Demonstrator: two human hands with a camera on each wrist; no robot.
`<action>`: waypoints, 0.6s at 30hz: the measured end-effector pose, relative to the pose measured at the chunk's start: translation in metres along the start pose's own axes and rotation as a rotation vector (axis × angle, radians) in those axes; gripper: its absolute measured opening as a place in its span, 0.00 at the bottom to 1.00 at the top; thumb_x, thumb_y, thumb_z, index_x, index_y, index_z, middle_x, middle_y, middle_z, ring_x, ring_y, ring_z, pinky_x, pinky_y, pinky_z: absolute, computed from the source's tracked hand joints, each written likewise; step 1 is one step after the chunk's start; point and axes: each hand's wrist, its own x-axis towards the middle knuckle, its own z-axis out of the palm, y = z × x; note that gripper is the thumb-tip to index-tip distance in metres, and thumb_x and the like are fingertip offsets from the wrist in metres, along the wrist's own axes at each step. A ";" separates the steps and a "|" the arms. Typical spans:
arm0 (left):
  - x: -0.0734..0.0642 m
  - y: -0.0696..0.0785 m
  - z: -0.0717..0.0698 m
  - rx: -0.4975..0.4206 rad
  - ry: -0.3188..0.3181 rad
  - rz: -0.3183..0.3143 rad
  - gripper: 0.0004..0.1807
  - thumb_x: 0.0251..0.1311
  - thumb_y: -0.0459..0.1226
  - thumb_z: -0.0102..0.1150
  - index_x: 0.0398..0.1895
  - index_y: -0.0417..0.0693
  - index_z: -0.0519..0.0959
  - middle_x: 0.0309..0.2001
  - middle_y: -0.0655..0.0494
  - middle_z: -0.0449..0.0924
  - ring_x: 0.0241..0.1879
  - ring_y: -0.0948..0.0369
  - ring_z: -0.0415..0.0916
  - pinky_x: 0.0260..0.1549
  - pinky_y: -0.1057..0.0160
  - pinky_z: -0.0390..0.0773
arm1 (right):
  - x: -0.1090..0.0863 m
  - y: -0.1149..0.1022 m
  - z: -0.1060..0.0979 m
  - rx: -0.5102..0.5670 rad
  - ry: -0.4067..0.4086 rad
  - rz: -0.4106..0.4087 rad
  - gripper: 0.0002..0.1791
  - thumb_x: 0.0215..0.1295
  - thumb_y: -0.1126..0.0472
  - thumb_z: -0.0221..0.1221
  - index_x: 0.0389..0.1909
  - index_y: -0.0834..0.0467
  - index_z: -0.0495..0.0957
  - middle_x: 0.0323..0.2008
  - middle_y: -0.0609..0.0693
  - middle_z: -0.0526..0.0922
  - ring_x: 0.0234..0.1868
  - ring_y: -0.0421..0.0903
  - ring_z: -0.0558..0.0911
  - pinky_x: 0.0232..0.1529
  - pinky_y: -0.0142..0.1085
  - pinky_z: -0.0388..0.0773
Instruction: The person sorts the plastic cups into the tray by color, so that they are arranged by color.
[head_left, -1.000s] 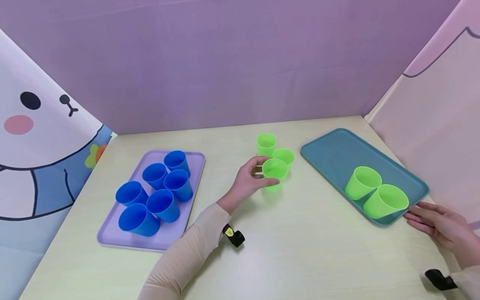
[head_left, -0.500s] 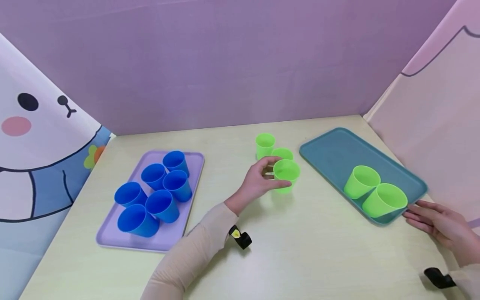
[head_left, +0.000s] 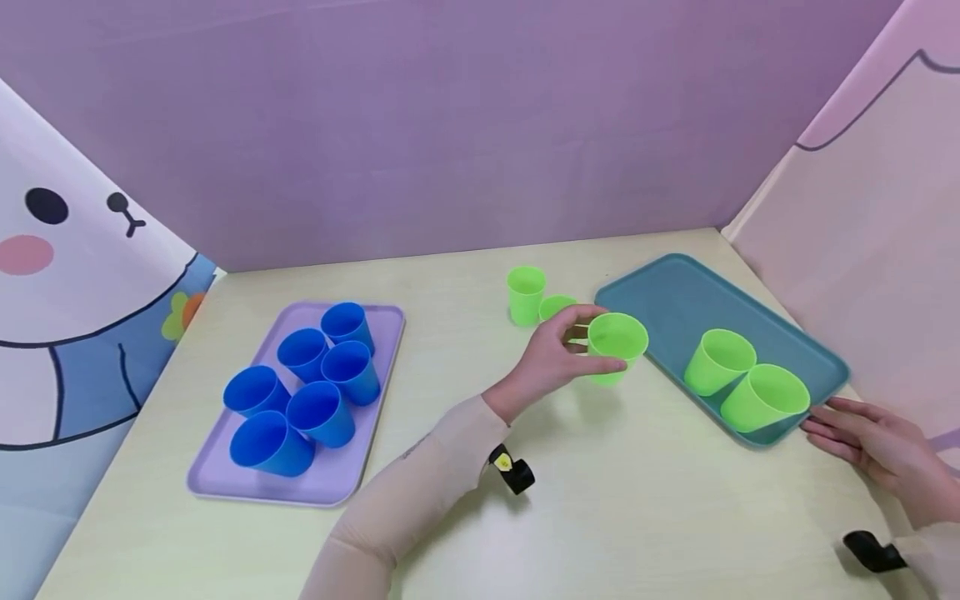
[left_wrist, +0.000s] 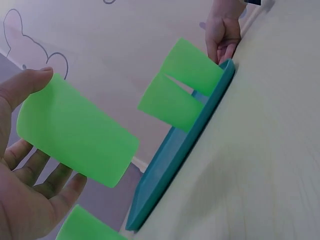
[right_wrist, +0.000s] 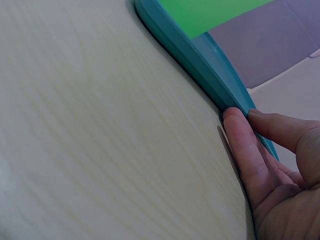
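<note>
My left hand (head_left: 558,354) grips a lime-green plastic cup (head_left: 617,337) between thumb and fingers, mouth up, near the left edge of the teal tray (head_left: 660,292). In the left wrist view the held cup (left_wrist: 77,132) fills the middle left. Two more green cups, the farther one (head_left: 718,362) and the nearer one (head_left: 767,398), stand side by side at the tray's near end. At that tray's near right corner my right hand (head_left: 881,450) pinches the rim, thumb on top and fingers against the outer side, as the right wrist view shows.
Behind my left hand stand two green cups, one upright in full view (head_left: 527,296) and one (head_left: 557,307) partly hidden by the fingers. A lilac tray (head_left: 206,479) on the left bears several blue cups (head_left: 272,446). Purple and printed cloth walls (head_left: 450,125) enclose the pale wooden table (head_left: 600,517).
The left hand has carried its green cup rightward, away from the two cups behind it and towards the teal tray. The right hand stays at the tray's corner.
</note>
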 end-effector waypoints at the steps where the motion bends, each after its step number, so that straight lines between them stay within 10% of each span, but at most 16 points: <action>1: 0.002 0.000 0.002 0.003 0.000 0.003 0.34 0.47 0.29 0.77 0.61 0.47 0.76 0.50 0.65 0.79 0.47 0.60 0.80 0.51 0.63 0.80 | 0.000 0.000 0.001 0.001 -0.004 -0.001 0.21 0.76 0.75 0.41 0.37 0.54 0.81 0.37 0.58 0.88 0.38 0.53 0.88 0.41 0.42 0.86; 18: 0.033 -0.002 0.038 0.043 0.005 -0.007 0.35 0.47 0.34 0.79 0.61 0.50 0.76 0.48 0.71 0.76 0.46 0.66 0.76 0.46 0.69 0.79 | 0.000 0.000 0.000 0.035 -0.047 -0.008 0.23 0.76 0.76 0.39 0.39 0.55 0.82 0.38 0.59 0.88 0.39 0.54 0.88 0.41 0.42 0.86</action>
